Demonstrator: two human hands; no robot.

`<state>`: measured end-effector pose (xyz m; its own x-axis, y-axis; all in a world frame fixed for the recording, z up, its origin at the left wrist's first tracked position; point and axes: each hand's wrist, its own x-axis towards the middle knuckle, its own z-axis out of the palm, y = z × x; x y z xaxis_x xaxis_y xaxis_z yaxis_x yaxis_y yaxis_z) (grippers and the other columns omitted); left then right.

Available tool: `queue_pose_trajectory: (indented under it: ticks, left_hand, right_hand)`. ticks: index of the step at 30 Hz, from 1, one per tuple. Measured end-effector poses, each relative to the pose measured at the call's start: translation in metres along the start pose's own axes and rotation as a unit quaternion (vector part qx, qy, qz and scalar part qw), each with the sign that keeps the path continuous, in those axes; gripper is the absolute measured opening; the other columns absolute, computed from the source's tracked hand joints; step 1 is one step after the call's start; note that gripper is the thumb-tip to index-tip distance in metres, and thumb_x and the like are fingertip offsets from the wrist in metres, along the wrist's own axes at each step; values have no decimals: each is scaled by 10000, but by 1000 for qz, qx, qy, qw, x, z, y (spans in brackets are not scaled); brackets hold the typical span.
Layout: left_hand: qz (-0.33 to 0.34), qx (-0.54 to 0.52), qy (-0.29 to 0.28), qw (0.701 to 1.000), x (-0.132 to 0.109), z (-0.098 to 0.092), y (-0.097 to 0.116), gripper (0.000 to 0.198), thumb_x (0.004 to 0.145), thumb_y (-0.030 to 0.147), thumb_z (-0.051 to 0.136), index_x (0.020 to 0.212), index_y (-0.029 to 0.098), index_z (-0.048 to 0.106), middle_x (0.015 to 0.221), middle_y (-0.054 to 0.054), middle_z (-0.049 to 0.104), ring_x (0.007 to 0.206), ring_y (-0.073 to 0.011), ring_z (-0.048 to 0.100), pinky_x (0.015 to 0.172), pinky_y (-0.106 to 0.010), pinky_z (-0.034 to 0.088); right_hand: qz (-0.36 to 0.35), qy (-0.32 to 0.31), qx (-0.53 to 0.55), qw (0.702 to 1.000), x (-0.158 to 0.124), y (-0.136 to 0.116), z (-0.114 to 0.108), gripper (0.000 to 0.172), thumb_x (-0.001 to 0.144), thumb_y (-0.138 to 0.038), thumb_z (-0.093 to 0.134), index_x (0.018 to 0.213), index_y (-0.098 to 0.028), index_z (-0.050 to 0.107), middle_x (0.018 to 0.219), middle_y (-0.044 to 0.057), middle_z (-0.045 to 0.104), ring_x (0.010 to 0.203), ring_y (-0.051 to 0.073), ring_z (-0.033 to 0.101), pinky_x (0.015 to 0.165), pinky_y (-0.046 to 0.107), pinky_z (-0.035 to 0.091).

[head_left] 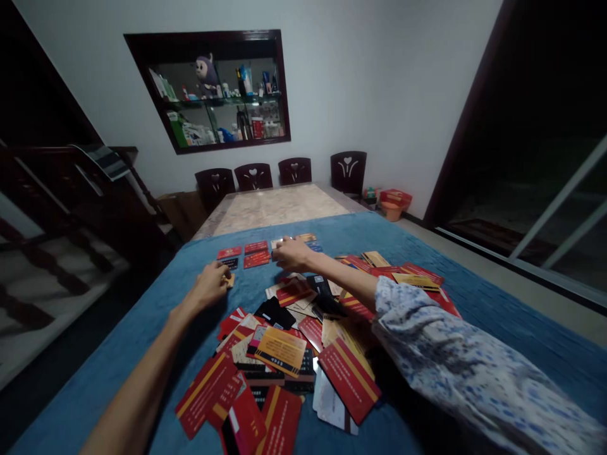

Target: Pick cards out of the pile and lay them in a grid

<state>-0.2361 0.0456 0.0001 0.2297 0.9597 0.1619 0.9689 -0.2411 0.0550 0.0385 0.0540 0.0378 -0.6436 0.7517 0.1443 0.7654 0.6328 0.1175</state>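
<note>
My left hand (212, 282) is closed around a gold card (230, 280), just above the blue cloth (165, 316). My right hand (291, 254) reaches to the far row with fingers bent down and together. A white card (275, 244) shows partly beside its fingertips, and whatever the fingers pinch is hidden. In that row lie red cards (257, 260), a black card (229, 263), a gold card (306, 237) and a blue card (315, 246) partly behind my right hand. Nearer me spreads a loose, overlapping heap of red, gold, black and white cards (279, 351).
The cloth covers the near part of a long table, whose pale top (284, 205) shows beyond. Dark chairs (253, 177) stand at the far end. A stair railing (71, 151) is on the left; an orange bucket (391, 210) stands at the back right.
</note>
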Motion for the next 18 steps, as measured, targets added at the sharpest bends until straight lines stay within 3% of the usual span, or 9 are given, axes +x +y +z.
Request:
queue_pose_trajectory:
  ticks: [9,18]
  left_hand:
    - [141,-67,74,985,-5,-3,55,153,772,139,481,811,189,621,1023,-85,585,994,-241,560,927,-389,470]
    - [223,-59,6,973,-23,-17,156,106,800,121,545,856,186,607,1113,-89,584,1056,-239,530,927,-382,465]
  right_hand:
    - [70,11,-11,997,-66,43,-6,229,916,-259,519,1019,-233,722,1191,94,663,1103,263,486,789,341,328]
    - [75,35,7,997,-124,79,18,198,907,-238,539,938,-233,735,1043,95,690,1030,247,481,776,332,325]
